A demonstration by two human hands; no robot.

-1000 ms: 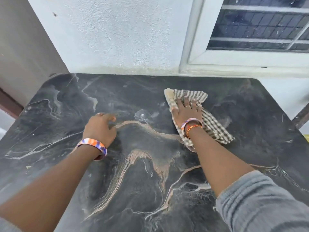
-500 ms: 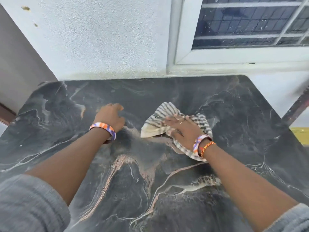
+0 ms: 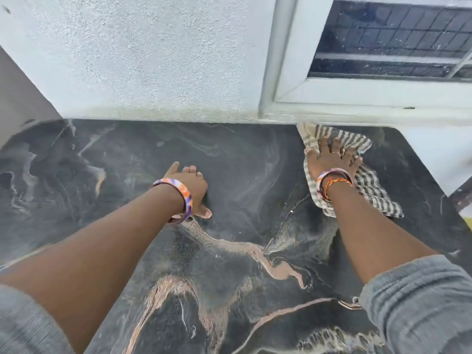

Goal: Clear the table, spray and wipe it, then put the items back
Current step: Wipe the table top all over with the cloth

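Observation:
The dark marble-patterned table [image 3: 107, 195] fills the lower view, its top streaked with wet smears. A striped grey-and-cream cloth [image 3: 370, 190] lies flat at the table's far right, one corner touching the wall under the window. My right hand [image 3: 332, 159] presses flat on the cloth with fingers spread. My left hand [image 3: 190, 186] rests on the bare tabletop near the middle, fingers extended and thumb out, holding nothing. No other items stand on the table.
A white textured wall [image 3: 153, 60] runs along the table's far edge. A white-framed window [image 3: 383, 47] with a sill sits above the far right corner. The table's right edge drops off past the cloth.
My right hand has swept the cloth from the table's middle out to the far right, up against the wall. The left hand stays planted on the tabletop.

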